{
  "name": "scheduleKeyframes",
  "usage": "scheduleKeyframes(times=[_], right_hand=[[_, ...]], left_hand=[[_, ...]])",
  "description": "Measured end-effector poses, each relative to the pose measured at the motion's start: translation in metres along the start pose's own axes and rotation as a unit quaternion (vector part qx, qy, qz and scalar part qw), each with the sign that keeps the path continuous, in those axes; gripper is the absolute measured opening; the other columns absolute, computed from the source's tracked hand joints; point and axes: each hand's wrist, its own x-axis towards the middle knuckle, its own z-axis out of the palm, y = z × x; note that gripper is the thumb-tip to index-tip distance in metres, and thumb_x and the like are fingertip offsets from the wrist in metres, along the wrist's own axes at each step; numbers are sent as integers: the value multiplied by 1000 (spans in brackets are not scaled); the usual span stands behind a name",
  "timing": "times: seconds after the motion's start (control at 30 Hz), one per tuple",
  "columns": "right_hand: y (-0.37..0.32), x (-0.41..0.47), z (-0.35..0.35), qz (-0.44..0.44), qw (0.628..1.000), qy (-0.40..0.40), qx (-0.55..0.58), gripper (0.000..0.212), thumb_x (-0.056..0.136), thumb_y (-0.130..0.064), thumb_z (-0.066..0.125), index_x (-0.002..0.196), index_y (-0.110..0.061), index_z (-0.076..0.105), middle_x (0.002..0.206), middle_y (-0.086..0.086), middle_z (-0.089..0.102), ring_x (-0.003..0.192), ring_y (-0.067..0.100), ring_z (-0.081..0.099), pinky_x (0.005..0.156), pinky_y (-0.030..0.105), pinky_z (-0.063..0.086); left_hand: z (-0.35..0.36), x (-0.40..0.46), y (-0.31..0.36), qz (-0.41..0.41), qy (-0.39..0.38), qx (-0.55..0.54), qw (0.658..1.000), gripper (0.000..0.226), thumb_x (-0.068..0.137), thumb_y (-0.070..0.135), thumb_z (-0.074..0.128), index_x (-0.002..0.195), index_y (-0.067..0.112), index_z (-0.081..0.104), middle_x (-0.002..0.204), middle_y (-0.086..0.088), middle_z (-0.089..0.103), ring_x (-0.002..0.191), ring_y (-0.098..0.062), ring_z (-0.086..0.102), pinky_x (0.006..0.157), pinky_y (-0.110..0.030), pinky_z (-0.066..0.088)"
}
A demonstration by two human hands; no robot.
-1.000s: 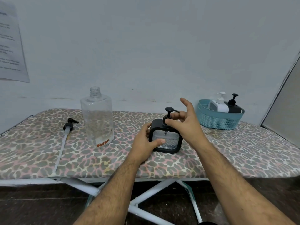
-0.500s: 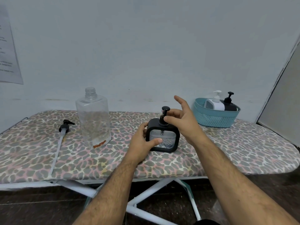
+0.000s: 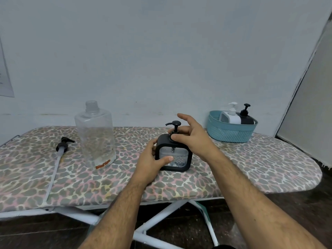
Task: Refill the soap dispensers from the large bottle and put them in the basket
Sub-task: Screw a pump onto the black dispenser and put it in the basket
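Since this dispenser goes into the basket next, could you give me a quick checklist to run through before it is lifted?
1. Pump seated on the black dispenser: ok; tightness cannot tell.
2. Left hand holds the dispenser's body: ok.
3. Right hand pinches the pump collar: ok.
4. Dispenser filled: cannot tell.
5. Basket has room: cannot tell; two dispensers already inside.
6. Large bottle upright, clear of the way: ok, though uncapped.

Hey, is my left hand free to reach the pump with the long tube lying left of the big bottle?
Probably not yet: the left hand grips the black dispenser, and the large bottle stands between it and the pump. Once it lets go, passing in front of the bottle looks open.
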Motion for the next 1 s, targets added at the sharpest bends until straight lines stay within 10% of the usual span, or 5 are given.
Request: scheduleKeyframes(times=[0.17,0.3,0.6,1.0], right_hand=[[-1,-1,6,-17,992,73,-97,76,74,-17,86,139,-26,48,87,-5,69,82,2,67,74,15,48],[0,-1,2,-15,998,14,-54,72,84,-7,75,144,-29,41,113,3,70,104,14,66,90,28,53],[-6,-3,5,-22,986,93,-133,67,74,-19,86,131,-26,52,87,-5,73,77,3,63,76,21,46],[-4,-3,-2,-12,993,27,-118,64,85,-6,75,138,-26,46,99,-4,76,94,16,71,87,32,56]], left_hand=[[-1,-1,-1,1,-1,8,1000,71,77,21,83,136,28,45,116,8,61,104,-5,62,86,-29,56],[2,0,1,3,-3,8,1000,69,77,21,83,134,31,45,115,7,62,101,-4,62,83,-25,55],[1,-2,3,-2,-3,5,1000,68,78,19,82,134,28,45,113,8,62,100,-1,62,78,-21,55],[2,-2,3,-2,-1,-2,1000,64,77,16,83,127,32,47,112,7,63,96,0,63,73,-14,52]])
